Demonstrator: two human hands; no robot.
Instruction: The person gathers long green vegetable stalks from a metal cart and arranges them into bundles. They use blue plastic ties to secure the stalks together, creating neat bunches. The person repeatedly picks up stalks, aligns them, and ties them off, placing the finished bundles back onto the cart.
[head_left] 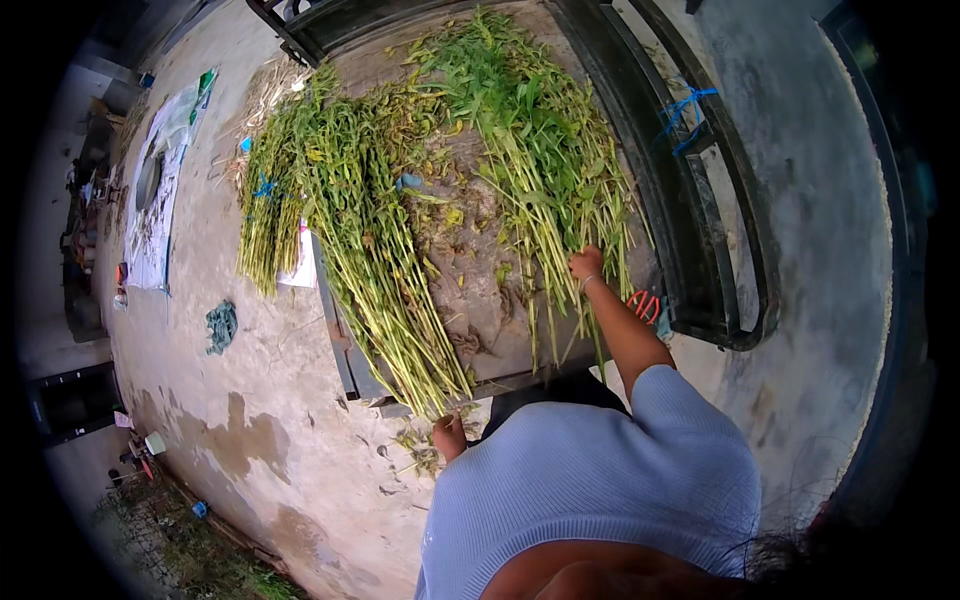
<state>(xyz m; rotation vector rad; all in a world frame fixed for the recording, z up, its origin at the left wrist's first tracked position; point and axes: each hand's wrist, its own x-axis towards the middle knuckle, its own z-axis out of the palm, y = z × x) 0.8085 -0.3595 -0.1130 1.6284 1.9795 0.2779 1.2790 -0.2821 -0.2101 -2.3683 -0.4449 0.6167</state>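
My right hand [587, 263] is closed around stalks in the right-hand pile of leafy green stalks [540, 130], which lies on the low wooden table with its cut ends toward me. My left hand [450, 437] is low at the table's near edge, by the cut ends of the left pile of long stalks [385, 270]. Its fingers look curled, and what they hold, if anything, is too small to make out. Between the two piles the brown tabletop [470, 200] is strewn with dry, yellowing leaves.
Red-handled scissors [645, 303] lie at the table's right edge, beside a dark bench [690, 210] with a blue tie [690, 110]. At left, a tied bundle of stalks [262, 225] stands beyond the table; a crumpled dark cloth [221, 327] and a white sheet [165, 180] lie on the floor.
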